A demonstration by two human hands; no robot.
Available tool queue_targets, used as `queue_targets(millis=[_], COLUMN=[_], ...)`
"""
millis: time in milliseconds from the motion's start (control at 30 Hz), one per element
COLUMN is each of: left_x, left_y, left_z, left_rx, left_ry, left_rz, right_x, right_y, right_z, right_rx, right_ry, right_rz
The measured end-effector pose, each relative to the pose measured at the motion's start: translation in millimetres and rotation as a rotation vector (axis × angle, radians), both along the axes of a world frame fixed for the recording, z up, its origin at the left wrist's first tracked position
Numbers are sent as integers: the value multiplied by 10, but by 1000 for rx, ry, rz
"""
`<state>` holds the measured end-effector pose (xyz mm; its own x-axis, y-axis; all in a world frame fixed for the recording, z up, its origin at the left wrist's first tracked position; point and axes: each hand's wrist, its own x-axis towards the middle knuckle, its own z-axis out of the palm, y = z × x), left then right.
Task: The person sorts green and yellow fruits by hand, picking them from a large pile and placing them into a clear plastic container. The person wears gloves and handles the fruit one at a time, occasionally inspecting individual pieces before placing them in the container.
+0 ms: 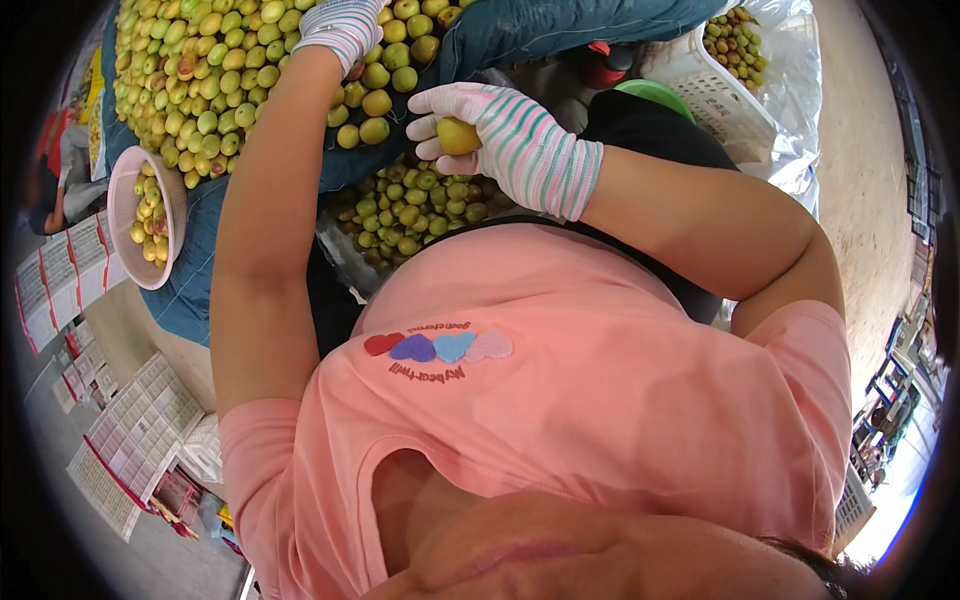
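My left hand (341,28), in a striped knit glove, reaches onto a large heap of green-yellow jujubes (217,82). Its fingers run past the top edge of the picture, so their grip is hidden. My right hand (510,135), in a similar striped glove, is turned partly palm up with curled fingers. One yellowish jujube (457,136) rests in its grasp. The heap lies on dark blue quilted cloth (517,37). Below my hands, close to my lap, more jujubes (420,206) fill a container lined with clear plastic.
A pink plastic basket (112,225) with some jujubes stands at the left. At upper right is a white crate (739,112) with plastic lining and jujubes. Near it are a green basin (656,97) and a red-and-black object (607,67). Stacked crates (146,420) and another person (64,172) are at left.
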<state>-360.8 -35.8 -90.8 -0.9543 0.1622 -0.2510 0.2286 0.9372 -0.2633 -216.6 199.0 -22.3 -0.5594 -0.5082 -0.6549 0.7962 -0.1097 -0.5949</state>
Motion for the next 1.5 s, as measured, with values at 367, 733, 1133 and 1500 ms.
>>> queue_targets(millis=[367,733,1133,1500], left_x=[836,251,26,49], left_y=[50,136,-617,165], left_z=[773,367,-362,136], left_rx=[1420,35,781,292], left_ry=[-135,-266,-224,75], left_rz=[161,370,500,181], right_x=[18,5,55,-17], right_y=[30,-10,60,43], right_z=[-73,-110,60,65], right_rx=[-189,-363,-412,-572], right_ry=[33,29,45,81], right_rz=[-71,-115,-47,18])
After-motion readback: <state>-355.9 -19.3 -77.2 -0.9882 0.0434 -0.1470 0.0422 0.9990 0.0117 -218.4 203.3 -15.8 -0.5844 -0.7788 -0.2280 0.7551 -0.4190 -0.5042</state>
